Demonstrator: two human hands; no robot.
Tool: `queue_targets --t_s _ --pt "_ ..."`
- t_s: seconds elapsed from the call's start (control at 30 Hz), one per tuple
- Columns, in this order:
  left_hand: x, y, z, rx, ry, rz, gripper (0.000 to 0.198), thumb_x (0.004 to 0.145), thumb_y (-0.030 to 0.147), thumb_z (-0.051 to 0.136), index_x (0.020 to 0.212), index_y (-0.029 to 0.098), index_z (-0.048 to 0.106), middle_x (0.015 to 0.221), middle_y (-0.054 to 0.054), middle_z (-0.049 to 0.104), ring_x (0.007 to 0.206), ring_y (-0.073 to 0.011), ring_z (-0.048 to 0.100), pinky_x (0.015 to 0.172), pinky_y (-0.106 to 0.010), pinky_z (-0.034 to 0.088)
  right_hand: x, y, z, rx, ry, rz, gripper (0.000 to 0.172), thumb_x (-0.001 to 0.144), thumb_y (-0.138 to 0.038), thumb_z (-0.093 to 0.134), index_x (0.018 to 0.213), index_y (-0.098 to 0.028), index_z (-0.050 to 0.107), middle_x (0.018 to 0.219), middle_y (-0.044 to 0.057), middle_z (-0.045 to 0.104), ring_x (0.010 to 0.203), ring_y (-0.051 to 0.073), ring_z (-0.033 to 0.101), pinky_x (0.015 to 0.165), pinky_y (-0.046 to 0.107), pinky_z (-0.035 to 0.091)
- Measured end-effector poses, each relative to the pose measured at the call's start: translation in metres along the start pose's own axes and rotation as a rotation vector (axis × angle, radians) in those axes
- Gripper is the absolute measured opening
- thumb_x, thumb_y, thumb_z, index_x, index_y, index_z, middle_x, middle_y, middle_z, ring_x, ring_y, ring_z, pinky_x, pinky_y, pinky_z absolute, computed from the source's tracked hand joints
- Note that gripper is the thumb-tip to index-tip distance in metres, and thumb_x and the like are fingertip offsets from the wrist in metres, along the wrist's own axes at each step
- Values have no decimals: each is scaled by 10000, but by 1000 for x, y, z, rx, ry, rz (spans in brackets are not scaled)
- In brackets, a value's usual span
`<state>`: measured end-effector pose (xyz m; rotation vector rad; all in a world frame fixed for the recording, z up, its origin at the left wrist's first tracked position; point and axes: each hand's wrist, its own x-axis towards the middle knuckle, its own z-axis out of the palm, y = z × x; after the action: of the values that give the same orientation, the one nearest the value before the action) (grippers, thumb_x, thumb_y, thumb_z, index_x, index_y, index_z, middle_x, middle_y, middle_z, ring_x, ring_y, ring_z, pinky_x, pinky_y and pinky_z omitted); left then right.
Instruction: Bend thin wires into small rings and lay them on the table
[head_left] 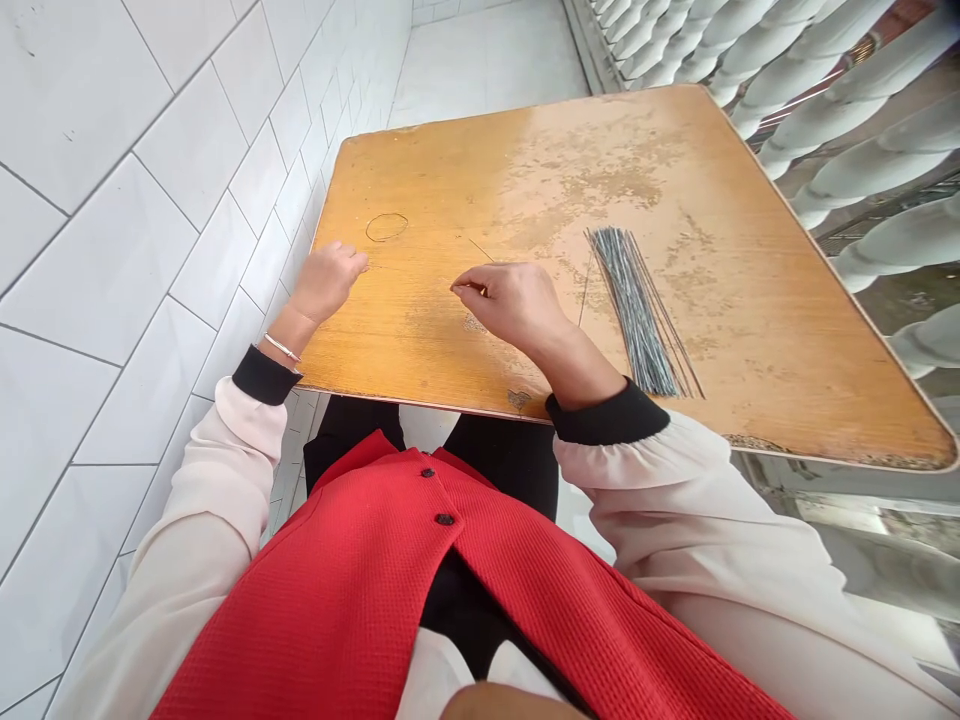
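Along the left ran a wall of glossy white rectangular tiles (120, 240), and beside it stood a square wooden table with a worn orange-yellow top (780, 310), its varnish patchy and flaking. The person's left hand (326, 283) rested on the near left part of the tabletop, fingers curled loosely inward in a narrow, half-closed grip; whether it held anything could not be told. A thin silver bangle (281, 347) circled that wrist, just above a black ribbed cuff (264, 375). Just beyond the hand lay a small oval ring of thin dark wire (387, 227), apart from the fingers. To its right, the person's right hand (514, 305) hovered low over the wood, thumb and forefinger pinched tightly on a thin straight dark wire (481, 249), which stuck out past the knuckles toward the far edge. Near that hand, a bundle of long thin grey-green wires (637, 310) lay fanned on the table, its strands side by side. Farther right, past the table edge, stood a row of pale rounded balusters (862, 130). A red waffle-textured vest (360, 590) showed below, between cream sleeves
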<state>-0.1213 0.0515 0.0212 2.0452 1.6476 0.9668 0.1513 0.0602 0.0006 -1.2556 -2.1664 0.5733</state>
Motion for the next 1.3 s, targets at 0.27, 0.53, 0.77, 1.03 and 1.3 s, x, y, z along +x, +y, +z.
queue_targets --t_s 0.27,0.53,0.77,1.03,1.3 --pt "-5 11 -3 -8 1 -65 190 907 180 616 721 211 634 705 -20 571 815 -178 584 842 -268 420 4 -4 5 199 109 129 137 898 -251 624 779 -215 681 777 71 721 746 225 658 704 353 470" --pt "-2 33 17 -286 132 -120 196 953 180 601 760 181 631 587 44 593 480 -57 486 555 -202 398 13 -19 21 833 231 256 206 911 -207 667 715 -187 607 593 -27 600 451 58 469 460 203 386" --pt "-1 61 32 -730 203 -309 207 1017 212 544 830 164 619 591 64 576 464 -13 469 472 -157 335 13 -27 27 1134 235 339 221 947 -254 648 746 -195 577 659 -27 626 510 50 540 527 174 467" --pt "-6 65 43 -1004 244 -412 183 1015 222 570 848 162 619 643 65 577 508 4 493 516 -139 369 15 -33 38 1355 318 371 193 949 -267 634 779 -214 558 722 -31 630 600 53 586 598 159 514" --pt "-4 63 57 -1336 316 -474 219 1043 165 477 855 160 591 666 59 554 504 8 482 525 -137 386 22 -40 45 1644 381 513 199 960 -224 562 761 -225 555 714 -36 614 608 58 572 610 157 521"
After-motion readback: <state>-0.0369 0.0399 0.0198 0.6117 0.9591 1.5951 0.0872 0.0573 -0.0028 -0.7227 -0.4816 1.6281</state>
